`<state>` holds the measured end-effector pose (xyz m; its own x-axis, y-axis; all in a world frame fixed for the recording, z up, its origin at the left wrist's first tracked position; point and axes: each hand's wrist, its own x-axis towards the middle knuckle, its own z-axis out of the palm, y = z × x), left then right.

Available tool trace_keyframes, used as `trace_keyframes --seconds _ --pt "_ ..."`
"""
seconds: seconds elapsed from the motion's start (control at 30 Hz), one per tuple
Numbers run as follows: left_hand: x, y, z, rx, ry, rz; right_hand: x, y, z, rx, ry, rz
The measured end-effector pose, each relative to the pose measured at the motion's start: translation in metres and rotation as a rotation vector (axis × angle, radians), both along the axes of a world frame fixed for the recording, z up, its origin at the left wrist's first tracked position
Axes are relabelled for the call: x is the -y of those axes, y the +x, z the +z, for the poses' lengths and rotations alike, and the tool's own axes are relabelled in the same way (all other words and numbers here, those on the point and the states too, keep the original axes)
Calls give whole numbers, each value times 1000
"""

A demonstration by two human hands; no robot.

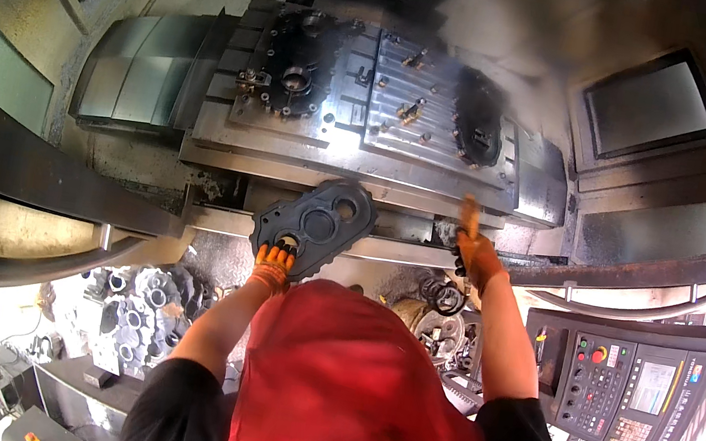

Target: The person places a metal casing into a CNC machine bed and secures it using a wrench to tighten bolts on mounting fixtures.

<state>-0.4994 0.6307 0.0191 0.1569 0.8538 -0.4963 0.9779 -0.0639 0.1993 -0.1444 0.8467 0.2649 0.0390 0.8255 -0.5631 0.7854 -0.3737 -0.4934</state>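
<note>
My left hand [274,265], in an orange glove with dark fingertips, grips the near end of a dark grey metal housing cover [315,224]. The cover is a flat casting with a scalloped edge and several round openings. It is tilted across the front sill of the machine, before the fixture table. To the right, my right hand [481,261], gloved alike, is closed around a short orange-brown stick-like piece [469,213] that points up toward the table's front edge. Its exact kind is not clear, and its lower part is hidden in my fingers.
Beyond the sill lies the machine table [335,158] with a metal fixture plate [397,117], clamps and a dark casting [301,51]. Curved door rails [32,262] flank me. A control panel [632,385] stands right; several castings [140,311] are piled at lower left.
</note>
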Motion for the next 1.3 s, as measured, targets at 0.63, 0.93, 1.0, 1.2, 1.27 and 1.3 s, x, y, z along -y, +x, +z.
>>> trace_keyframes --seconds 0.63,0.93,1.0,1.2,1.27,1.3 --pt "59 3 -20 197 539 214 135 101 -62 136 529 -41" --pt "89 -13 -44 113 557 581 122 142 0 -382 823 -1047" --pt "88 -11 -37 87 377 675 99 178 21 -235 874 -1128" --pt "95 -4 -3 -4 243 935 11 293 28 355 995 -1099" --pt "114 -13 -42 31 271 994 3 346 21 498 607 -707" --pt "119 -17 -72 55 299 1005 6 378 12 558 414 -518"
